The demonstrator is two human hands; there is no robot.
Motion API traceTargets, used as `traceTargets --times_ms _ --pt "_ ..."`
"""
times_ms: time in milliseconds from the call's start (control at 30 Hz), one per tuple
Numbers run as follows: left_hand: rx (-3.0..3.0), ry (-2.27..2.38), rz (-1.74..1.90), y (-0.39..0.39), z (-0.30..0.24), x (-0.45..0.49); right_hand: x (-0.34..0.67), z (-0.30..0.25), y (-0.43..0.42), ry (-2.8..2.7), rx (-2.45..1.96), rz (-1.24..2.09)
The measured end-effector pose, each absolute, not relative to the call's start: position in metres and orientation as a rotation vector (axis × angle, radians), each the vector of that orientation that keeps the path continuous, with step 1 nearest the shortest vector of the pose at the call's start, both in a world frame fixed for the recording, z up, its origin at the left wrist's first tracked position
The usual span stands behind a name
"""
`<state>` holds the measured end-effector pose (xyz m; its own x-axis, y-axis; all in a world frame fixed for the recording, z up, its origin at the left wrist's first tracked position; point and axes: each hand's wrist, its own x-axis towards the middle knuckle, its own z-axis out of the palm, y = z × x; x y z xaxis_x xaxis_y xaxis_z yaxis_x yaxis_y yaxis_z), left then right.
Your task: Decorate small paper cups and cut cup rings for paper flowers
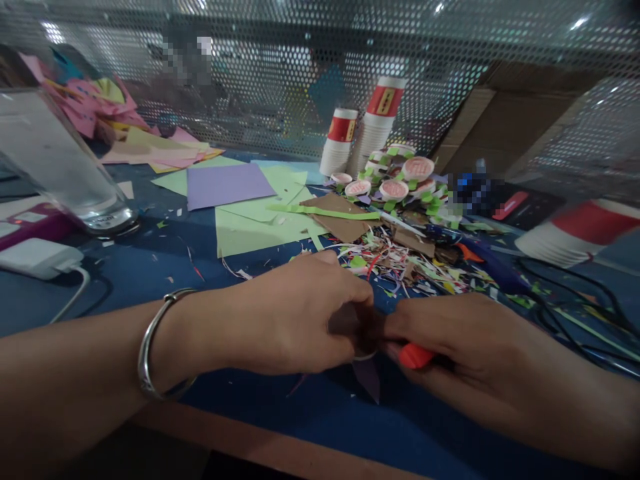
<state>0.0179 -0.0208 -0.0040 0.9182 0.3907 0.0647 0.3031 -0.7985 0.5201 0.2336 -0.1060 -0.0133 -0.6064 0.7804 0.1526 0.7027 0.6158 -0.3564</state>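
Between the two hands is a small paper piece (367, 379), blurred above; its purple tip points to about five o'clock, and its visible long axis follows this direction. The left hand (275, 317) has its thumb and fingers clamped on it. The right hand (470, 360) has fingers closed around a red handle (416, 357), lying roughly nine to three, mostly hidden. Scraps (395, 260) lie near, at twelve o'clock from the hands.

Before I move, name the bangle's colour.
The bangle is silver, seen best in the head view.

Blue tabletop (240, 403), green paper (250, 233), shredded scraps (395, 263), glass (63, 153), stacked cups (336, 153)
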Motion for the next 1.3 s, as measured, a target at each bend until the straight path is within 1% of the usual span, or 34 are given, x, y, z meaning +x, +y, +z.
traceTargets --times_ms 333,667,867,1300 --pt "2.599 0.589 0.330 -0.024 -0.008 0.024 0.240 -0.013 -0.109 -2.554 -1.237 0.381" --pt "2.514 0.718 0.218 -0.022 -0.006 0.026 0.239 -0.012 -0.108 -2.531 -1.211 0.294" --pt "2.451 0.787 0.283 -0.014 -0.006 0.020 0.238 -0.010 -0.106 -2.568 -1.238 0.274" --pt "2.383 0.832 0.118 -0.009 -0.005 0.020 0.239 -0.011 -0.106 -2.582 -1.220 0.235"
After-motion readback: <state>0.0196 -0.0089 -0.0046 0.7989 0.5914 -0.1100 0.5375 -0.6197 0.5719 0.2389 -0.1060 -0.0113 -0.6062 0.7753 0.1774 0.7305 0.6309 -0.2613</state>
